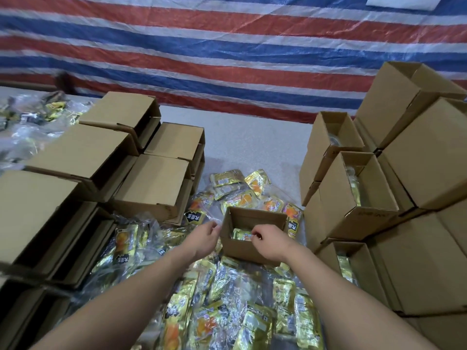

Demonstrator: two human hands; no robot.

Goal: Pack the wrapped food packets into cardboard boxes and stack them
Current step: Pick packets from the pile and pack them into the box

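A small open cardboard box (252, 219) stands among a heap of shiny gold food packets (242, 311). One gold packet (241, 234) lies inside it. My right hand (269, 242) hovers over the box's near edge with its fingertips pinched together right beside that packet; whether they grasp it is unclear. My left hand (204, 239) sits just left of the box, fingers loosely curled, holding nothing I can make out.
Empty folded boxes (151, 183) are stacked on the left. Taller stacks of boxes (353, 195), some open with packets inside, rise on the right. More packets (242, 195) lie behind the box. A striped tarp (227, 46) hangs at the back.
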